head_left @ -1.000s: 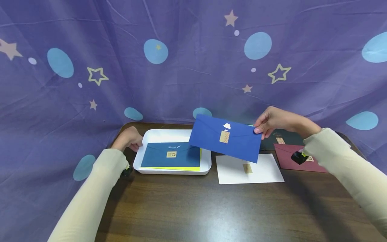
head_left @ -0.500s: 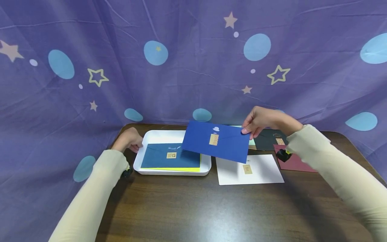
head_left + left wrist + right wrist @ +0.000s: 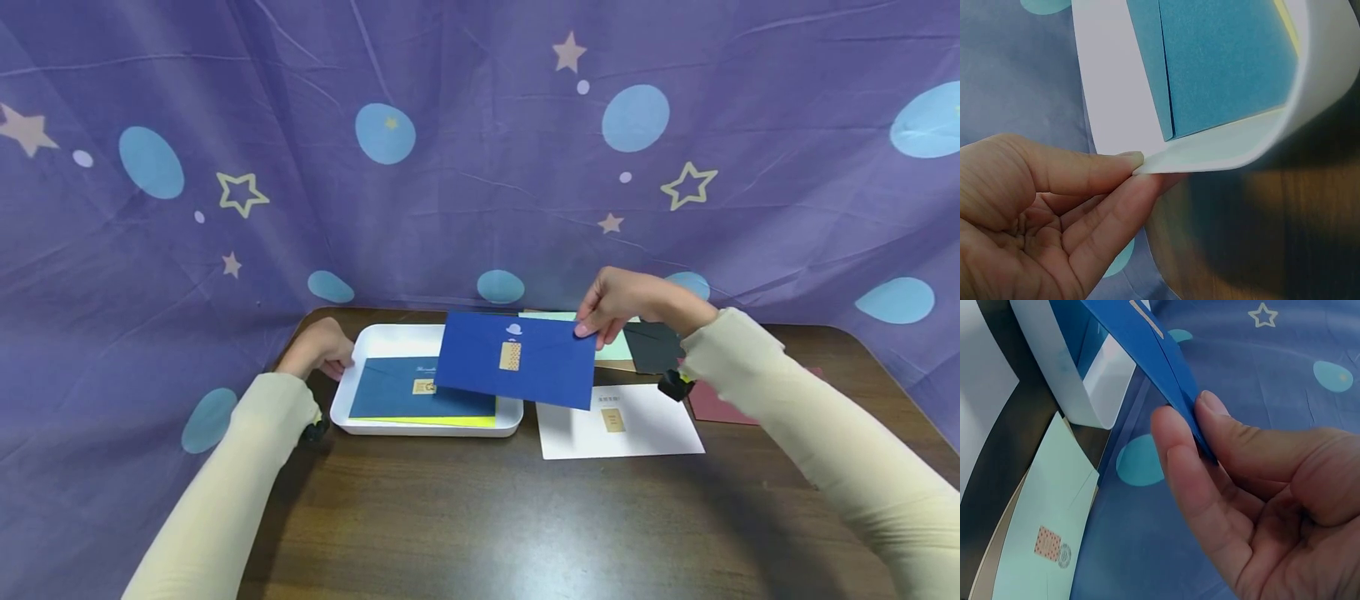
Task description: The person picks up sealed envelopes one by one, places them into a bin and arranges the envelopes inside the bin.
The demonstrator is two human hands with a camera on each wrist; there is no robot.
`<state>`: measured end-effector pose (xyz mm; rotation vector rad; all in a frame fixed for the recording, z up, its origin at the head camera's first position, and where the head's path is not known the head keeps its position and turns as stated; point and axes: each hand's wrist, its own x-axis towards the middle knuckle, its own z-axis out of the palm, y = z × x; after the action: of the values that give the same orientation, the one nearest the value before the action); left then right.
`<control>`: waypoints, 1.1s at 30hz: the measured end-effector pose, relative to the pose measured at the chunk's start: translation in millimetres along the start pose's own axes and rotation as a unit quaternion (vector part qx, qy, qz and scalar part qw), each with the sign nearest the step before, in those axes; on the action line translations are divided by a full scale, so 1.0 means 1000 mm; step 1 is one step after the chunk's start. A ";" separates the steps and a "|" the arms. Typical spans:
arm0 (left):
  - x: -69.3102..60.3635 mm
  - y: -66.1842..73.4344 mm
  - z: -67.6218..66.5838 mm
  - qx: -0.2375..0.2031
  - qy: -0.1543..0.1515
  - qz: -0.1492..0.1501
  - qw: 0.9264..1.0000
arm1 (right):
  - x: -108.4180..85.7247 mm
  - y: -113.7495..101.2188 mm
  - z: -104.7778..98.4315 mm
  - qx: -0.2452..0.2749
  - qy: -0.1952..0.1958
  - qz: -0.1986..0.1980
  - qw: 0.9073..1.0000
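Blue env. (image 3: pixel 551 367) is pinched by R hand (image 3: pixel 618 298), R of tray (image 3: pixel 427 430), long axis aimed tray-ward, free end above it; tray's L rim pinched by L hand (image 3: pixel 320 345).

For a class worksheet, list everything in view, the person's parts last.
Table: 1, brown, foreground
Backdrop: 1, purple, behind table
Tray: 1, white, on table
Top envelope: 1, teal, in tray
Lower item: 1, yellow, mostly beneath it
Near envelope: 1, white, right of tray
Far envelope: 1, mint, behind white one
Paper item: 1, tan, beneath mint
Dark envelope: 1, blackish, right of mint
End envelope: 1, maroon, far right
Held envelope: 1, bright blue, above tray's right end
Wrist devices: 2, black, at wrists
Sleeves: 2, cream, on arms
Left hand: 1, bare, pinching tray rim
Right hand: 1, bare, pinching held envelope
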<state>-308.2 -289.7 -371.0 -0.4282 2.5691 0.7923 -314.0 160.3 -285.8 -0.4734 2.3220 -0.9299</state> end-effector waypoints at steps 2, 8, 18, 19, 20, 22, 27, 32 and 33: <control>0.000 0.000 0.000 -0.006 -0.002 -0.002 1.000 | 0.003 -0.002 0.003 0.000 -0.002 -0.001 1.000; 0.002 -0.001 0.000 -0.010 -0.008 -0.002 1.000 | 0.012 -0.009 0.011 -0.007 -0.011 -0.007 1.000; -0.001 0.000 -0.001 0.008 0.003 0.003 1.000 | 0.028 -0.022 0.026 -0.012 -0.013 0.003 1.000; -0.002 0.001 -0.001 0.008 0.004 0.001 1.000 | 0.029 -0.023 0.027 -0.013 -0.012 0.005 1.000; -0.002 0.001 -0.001 0.009 0.005 0.000 1.000 | 0.030 -0.024 0.029 -0.014 -0.011 0.006 1.000; -0.003 0.002 -0.001 0.010 0.007 -0.003 1.000 | 0.032 -0.027 0.031 -0.016 -0.010 0.009 1.000; -0.004 0.003 -0.001 0.011 0.008 -0.006 1.000 | 0.037 -0.031 0.037 -0.020 -0.010 0.001 1.000; -0.003 0.002 -0.001 0.008 0.005 -0.005 1.000 | 0.039 -0.038 0.043 -0.024 -0.003 0.000 1.000; -0.003 0.002 -0.001 0.008 0.005 -0.006 1.000 | 0.040 -0.039 0.044 -0.027 -0.001 -0.001 1.000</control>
<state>-307.0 -288.3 -368.4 -0.4424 2.5795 0.7660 -312.3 90.5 -299.3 -0.4987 2.3504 -0.8709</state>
